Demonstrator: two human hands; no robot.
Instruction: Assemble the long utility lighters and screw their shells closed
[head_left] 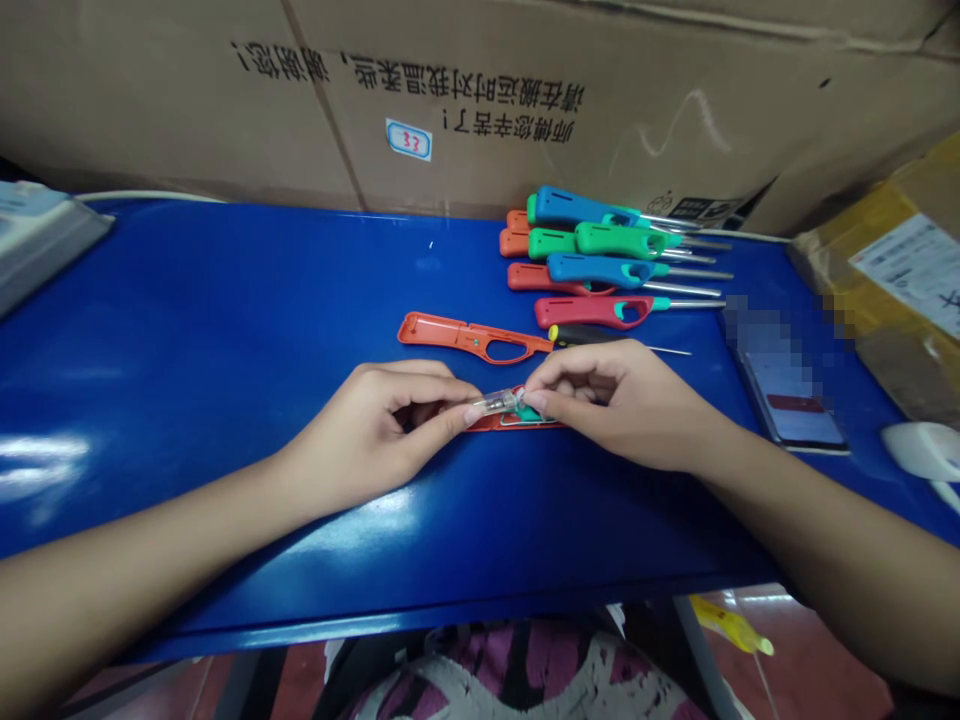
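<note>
My left hand (pixel 401 425) pinches a small clear lighter fuel tank (pixel 495 402) between thumb and fingers. At the tank's right end, the fingertips of my right hand (pixel 600 400) are closed on a small part that they mostly cover. Beneath both hands lies an orange lighter half-shell (pixel 487 424) with a green part and a thin wire in it. The other orange half-shell (pixel 450 333) rests just beyond, its inner side facing up. A screwdriver (pixel 585 336) with a black and yellow handle lies behind my right hand.
Several gas lighters (pixel 592 310) in red, green and blue are piled at the back right. A phone (pixel 787 385) lies right of them, near a taped carton (pixel 892 270). A large cardboard box (pixel 300 130) walls off the back. A grey-white device (pixel 45 240) stands far left on the blue table (pixel 187 330).
</note>
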